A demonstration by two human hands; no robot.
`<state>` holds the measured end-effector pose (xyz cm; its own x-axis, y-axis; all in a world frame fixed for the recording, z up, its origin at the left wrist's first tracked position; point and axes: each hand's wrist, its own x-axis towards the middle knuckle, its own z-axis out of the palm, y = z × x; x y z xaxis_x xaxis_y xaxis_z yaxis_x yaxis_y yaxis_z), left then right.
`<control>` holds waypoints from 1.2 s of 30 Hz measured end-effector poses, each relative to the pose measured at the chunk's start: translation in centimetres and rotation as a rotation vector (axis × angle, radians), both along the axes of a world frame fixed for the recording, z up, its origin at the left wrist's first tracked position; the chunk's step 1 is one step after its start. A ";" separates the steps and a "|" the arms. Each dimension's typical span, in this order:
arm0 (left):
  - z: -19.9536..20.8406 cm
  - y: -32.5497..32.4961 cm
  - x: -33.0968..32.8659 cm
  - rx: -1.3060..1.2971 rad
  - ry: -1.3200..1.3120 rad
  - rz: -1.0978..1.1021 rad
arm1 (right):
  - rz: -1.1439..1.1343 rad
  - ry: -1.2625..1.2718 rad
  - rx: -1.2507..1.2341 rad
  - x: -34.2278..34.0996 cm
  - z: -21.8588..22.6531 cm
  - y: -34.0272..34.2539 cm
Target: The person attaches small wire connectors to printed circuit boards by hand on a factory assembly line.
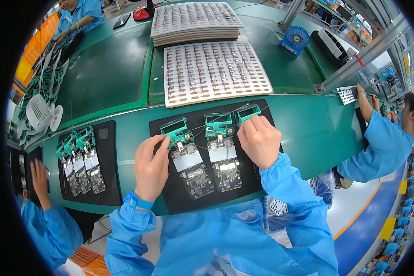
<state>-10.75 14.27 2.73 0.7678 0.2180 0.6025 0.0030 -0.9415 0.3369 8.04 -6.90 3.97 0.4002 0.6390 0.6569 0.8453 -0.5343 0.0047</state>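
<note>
The left hand [152, 168] lies on the black mat [262, 181], its fingers pinched on the left green board [181, 138]. The right hand [260, 140] is curled, fingertips on a small green part [248, 112] at the mat's far right corner; I cannot tell if it grips. The middle board [221, 142] lies between the hands. Behind the mat, a white tray [214, 71] of small parts sits on the green bench [317, 129]
</note>
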 end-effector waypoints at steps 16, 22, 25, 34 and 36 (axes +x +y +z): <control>0.2 2.3 -0.1 -0.098 -0.013 -0.084 | 0.195 0.520 0.348 -2.7 1.4 1.3; 1.3 3.5 -0.1 -0.028 -0.039 -0.114 | 0.186 0.072 0.046 -3.2 0.8 5.3; 1.1 3.9 -0.1 0.003 -0.042 -0.129 | 0.152 0.079 -0.149 -3.4 0.3 5.7; 0.2 4.8 1.0 0.150 -0.071 -0.286 | 0.055 0.012 -0.248 -4.2 0.5 6.5; 0.1 5.0 1.3 0.153 -0.078 -0.291 | 0.152 0.195 0.022 -3.3 0.3 6.1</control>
